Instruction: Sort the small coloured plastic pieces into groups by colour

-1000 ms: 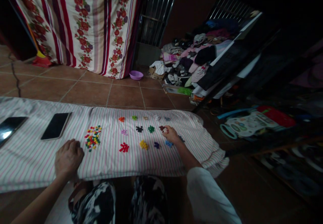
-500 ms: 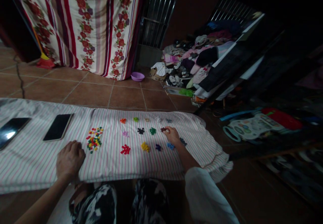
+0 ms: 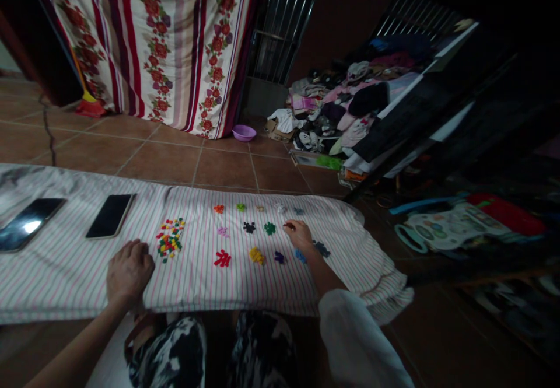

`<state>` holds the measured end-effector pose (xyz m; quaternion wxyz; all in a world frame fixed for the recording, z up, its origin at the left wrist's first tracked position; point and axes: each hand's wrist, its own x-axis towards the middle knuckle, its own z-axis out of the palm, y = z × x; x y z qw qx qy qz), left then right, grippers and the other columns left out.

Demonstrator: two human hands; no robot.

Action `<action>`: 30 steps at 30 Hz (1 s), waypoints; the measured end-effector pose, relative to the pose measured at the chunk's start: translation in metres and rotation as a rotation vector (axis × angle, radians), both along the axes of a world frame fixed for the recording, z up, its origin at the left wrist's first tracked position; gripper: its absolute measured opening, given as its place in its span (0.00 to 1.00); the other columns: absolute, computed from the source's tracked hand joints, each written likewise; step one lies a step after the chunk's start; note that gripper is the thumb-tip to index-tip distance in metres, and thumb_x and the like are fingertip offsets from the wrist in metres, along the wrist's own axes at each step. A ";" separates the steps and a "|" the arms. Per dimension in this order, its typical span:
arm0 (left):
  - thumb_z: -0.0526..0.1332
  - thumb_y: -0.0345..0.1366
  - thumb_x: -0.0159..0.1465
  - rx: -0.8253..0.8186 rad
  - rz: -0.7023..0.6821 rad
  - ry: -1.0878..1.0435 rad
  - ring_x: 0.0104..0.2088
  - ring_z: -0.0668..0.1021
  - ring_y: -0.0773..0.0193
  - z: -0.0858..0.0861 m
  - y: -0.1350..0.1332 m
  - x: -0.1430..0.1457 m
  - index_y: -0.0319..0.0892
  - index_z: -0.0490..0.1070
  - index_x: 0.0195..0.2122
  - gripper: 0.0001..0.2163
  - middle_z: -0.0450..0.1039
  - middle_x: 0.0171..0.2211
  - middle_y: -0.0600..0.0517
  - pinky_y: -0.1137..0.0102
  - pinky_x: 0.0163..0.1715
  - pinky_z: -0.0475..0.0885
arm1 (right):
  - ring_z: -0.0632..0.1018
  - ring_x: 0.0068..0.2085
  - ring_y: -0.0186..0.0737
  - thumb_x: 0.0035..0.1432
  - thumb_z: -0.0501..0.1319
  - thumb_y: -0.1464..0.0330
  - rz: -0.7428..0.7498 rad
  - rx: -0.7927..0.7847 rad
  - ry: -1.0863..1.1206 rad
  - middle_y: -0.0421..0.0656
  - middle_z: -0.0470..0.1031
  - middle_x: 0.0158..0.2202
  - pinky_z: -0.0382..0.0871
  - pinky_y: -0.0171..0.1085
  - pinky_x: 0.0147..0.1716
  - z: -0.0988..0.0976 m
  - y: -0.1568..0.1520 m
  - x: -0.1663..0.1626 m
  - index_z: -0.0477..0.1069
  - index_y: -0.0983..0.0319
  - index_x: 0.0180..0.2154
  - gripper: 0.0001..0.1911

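A striped cloth (image 3: 79, 265) lies across the floor in front of me. On it sit a mixed heap of small coloured pieces (image 3: 170, 239) and several sorted little piles: red (image 3: 222, 258), yellow (image 3: 256, 255), green (image 3: 269, 228), black (image 3: 249, 227) and others. My right hand (image 3: 300, 234) rests on the cloth with its fingertips pinched at a dark brown pile (image 3: 286, 225). My left hand (image 3: 129, 271) lies curled, knuckles up, on the cloth just left of the mixed heap.
Two dark phones (image 3: 110, 216) (image 3: 26, 223) lie on the cloth at left. A flowered curtain (image 3: 166, 44), a purple bowl (image 3: 244, 133) and a heap of clothes (image 3: 345, 108) stand beyond. Toys (image 3: 441, 224) lie at right on the tiled floor.
The view has shifted slightly; both hands stay almost where they were, my right hand still at the dark brown pile.
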<state>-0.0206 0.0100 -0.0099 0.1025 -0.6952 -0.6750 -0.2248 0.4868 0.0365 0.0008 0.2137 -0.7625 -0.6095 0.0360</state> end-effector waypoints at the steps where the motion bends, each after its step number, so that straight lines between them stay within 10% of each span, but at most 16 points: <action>1: 0.50 0.35 0.61 0.005 0.000 0.000 0.49 0.73 0.51 0.000 0.000 0.000 0.39 0.69 0.41 0.12 0.72 0.47 0.41 0.58 0.47 0.68 | 0.75 0.40 0.41 0.53 0.60 0.66 0.007 0.010 -0.005 0.45 0.78 0.34 0.66 0.37 0.44 -0.001 0.000 0.000 0.78 0.60 0.37 0.11; 11: 0.51 0.33 0.61 0.011 0.005 -0.014 0.49 0.73 0.51 0.003 -0.001 0.002 0.39 0.70 0.40 0.10 0.72 0.47 0.41 0.59 0.47 0.67 | 0.76 0.42 0.43 0.55 0.55 0.67 -0.043 0.124 0.019 0.48 0.78 0.39 0.67 0.39 0.46 0.017 0.023 -0.012 0.78 0.61 0.38 0.14; 30: 0.53 0.32 0.59 -0.005 0.034 -0.047 0.51 0.71 0.51 0.005 -0.001 0.005 0.39 0.69 0.42 0.11 0.72 0.48 0.42 0.58 0.50 0.65 | 0.75 0.46 0.39 0.54 0.61 0.73 0.305 -0.119 -0.020 0.44 0.77 0.45 0.65 0.33 0.47 0.013 0.110 -0.148 0.77 0.57 0.44 0.15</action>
